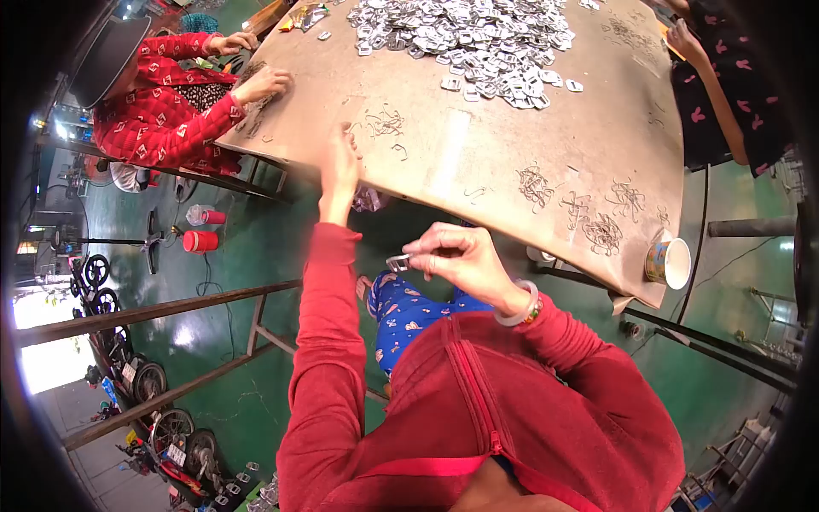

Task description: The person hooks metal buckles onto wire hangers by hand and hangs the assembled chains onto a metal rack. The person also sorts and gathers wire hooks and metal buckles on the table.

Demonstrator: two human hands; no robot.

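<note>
My right hand (461,258) is closed in a pinch around a small silver metal buckle (397,263), held above my lap and just off the table's front edge. My left hand (340,166) is raised at the table's near edge, smeared by motion, so I cannot make out whether its fingers hold anything. Close to its right lies a loose cluster of thin bent wire pieces (384,122), with a single wire piece (399,152) beside it. Farther back on the table is a large heap of similar silver buckles (465,38).
More bent wires (603,232) lie in clumps on the brown tabletop (486,136), near a paper cup (667,263) at the right corner. A person in a red patterned jacket (162,111) works at left; another person's arm (721,102) is at right. A metal rail (162,312) runs at left.
</note>
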